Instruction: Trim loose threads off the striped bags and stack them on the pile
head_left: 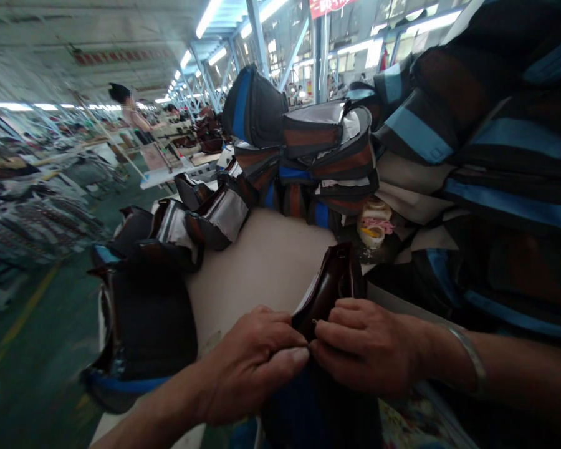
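Note:
A dark unfinished bag with a glossy brown panel is in front of me, and a blue part of it shows lower down. My left hand pinches its edge from the left, thumb and fingers pressed together. From the right, my right hand grips the same edge with curled fingers. The two hands almost meet at the seam. A small pale bit, perhaps thread, shows by the right fingertips. The lower bag is dark and partly hidden behind my hands.
Similar bags stand along the table's left side. More bags are stacked at the back, and a large pile rises on the right. A tub with pink and yellow bits sits on the pale tabletop. A person stands farther off.

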A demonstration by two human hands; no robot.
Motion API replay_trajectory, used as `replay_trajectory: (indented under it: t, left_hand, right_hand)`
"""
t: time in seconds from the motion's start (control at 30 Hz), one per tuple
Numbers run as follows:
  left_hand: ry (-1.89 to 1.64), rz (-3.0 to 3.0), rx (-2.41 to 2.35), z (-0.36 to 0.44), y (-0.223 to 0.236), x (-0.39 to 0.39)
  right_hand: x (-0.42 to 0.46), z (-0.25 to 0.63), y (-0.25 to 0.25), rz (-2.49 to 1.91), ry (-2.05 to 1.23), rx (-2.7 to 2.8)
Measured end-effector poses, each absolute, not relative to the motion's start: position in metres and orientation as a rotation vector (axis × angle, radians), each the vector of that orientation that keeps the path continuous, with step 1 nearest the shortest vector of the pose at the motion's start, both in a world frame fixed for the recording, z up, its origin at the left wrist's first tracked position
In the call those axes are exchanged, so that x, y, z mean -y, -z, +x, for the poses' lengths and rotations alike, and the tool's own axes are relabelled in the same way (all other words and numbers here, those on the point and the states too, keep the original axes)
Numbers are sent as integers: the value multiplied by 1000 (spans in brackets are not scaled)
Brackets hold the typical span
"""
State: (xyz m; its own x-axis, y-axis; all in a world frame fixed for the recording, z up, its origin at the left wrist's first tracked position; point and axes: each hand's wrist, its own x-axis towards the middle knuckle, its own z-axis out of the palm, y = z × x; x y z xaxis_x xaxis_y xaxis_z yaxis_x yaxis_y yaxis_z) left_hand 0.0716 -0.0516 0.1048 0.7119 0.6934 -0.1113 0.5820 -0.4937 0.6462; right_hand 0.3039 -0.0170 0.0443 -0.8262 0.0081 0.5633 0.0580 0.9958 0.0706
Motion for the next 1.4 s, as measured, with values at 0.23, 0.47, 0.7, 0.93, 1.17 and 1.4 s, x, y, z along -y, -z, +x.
replay_trajectory:
  t: [0.23, 0.47, 0.7, 0.93, 1.17, 1.4]
  left_hand:
    - [-141, 2120, -946, 79, -98, 51]
    - [-189, 2537, -947, 83, -94, 63]
    - [-253, 3063, -911, 81, -106, 45]
    - [63, 3428, -1158, 0, -120, -18]
    - [-177, 3098, -1521, 13, -105, -12]
    - [-585, 2439, -1369, 72, -34, 22]
  right_hand:
    - [19, 316, -50, -196, -600, 2454]
    - [14, 311, -68, -371, -738, 2756]
    - [-3, 305, -62, -378, -354, 2701]
    - [-72, 353, -42, -808, -181, 2998]
    - [-31, 294, -42, -785, -141, 2975]
    - [-34, 268, -70, -718, -616, 2879]
